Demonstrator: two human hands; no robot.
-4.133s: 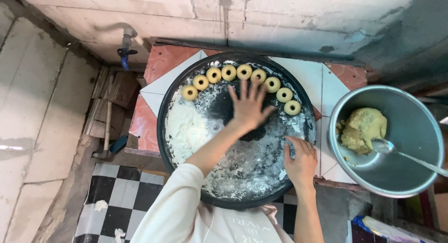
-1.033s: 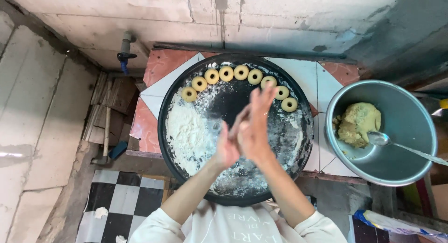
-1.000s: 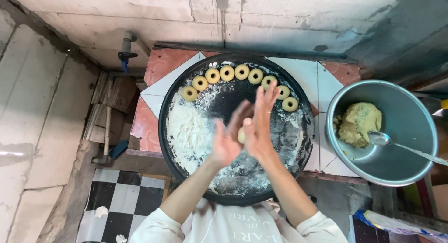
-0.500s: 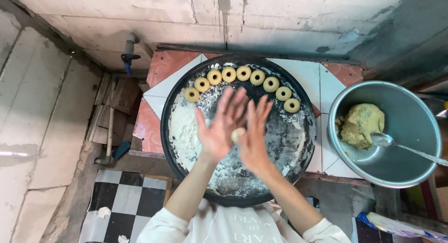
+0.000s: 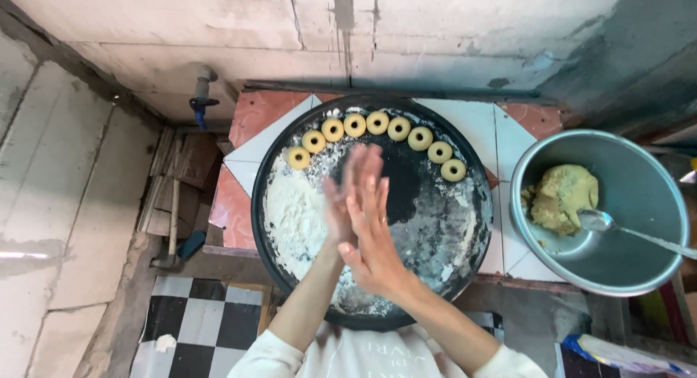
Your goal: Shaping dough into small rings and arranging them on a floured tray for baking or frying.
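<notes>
My left hand (image 5: 335,207) and my right hand (image 5: 374,229) are pressed palm to palm above a round black tray (image 5: 255,226). The right palm covers the left, fingers pointing up and away from me. A small dough piece sat between the palms in the earlier frames; it is hidden between them now. Along the tray's far rim lies a curved row of several ring-shaped dough pieces (image 5: 377,122). A heap of white flour (image 5: 294,218) covers the tray's left side, just left of my hands.
A metal bowl (image 5: 653,204) at the right holds a lump of yellow dough (image 5: 563,196) and a spoon (image 5: 599,220). The tray rests on a red-and-white tiled counter (image 5: 465,113). A wall tap (image 5: 200,102) and wooden planks (image 5: 174,175) are at the left, checkered floor (image 5: 196,327) below.
My hands left the tray and came together over its middle with a dough piece between them. The palms have slid against each other; the dough, visible half a second ago, is now covered.
</notes>
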